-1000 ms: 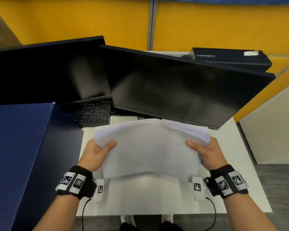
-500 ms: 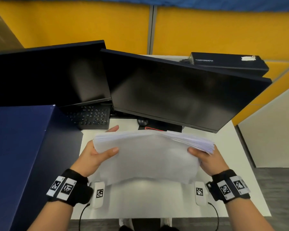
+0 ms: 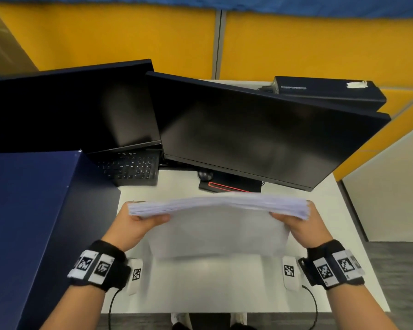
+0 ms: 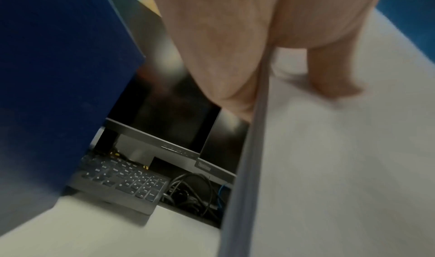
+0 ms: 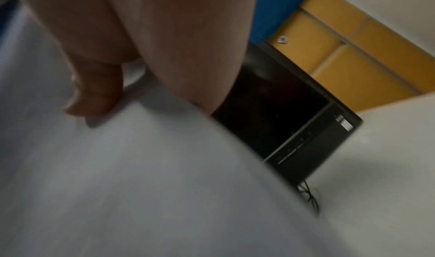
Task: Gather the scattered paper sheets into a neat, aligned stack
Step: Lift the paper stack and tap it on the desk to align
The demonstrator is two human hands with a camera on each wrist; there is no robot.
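Your left hand point(image 3: 131, 226) and right hand point(image 3: 303, 226) each grasp one short side of the thick stack of white paper sheets point(image 3: 218, 225), thumbs on the near face, other fingers behind it. The stack stands nearly on edge over the white counter point(image 3: 224, 282), top edge arched upward; whether its bottom edge touches the counter you cannot tell from the head view. Top edges look roughly flush, slightly fanned at the right corner. The left wrist view shows your thumb point(image 4: 329, 71) flat on the sheet face and the stack's side edge point(image 4: 249, 158) running down the frame. The right wrist view is blurred; thumb point(image 5: 94, 93) presses on paper.

Black wrist bands with square-patterned tags sit on both wrists. A tall dark blue box point(image 3: 34, 222) stands at your left, close to the left hand. Beyond the stack: black keyboard point(image 3: 131, 167), black mouse point(image 3: 205, 173), two dark black monitors point(image 3: 260, 132) side by side. Furthest back, a flat black box point(image 3: 329, 91) and yellow partition panels point(image 3: 117, 36).
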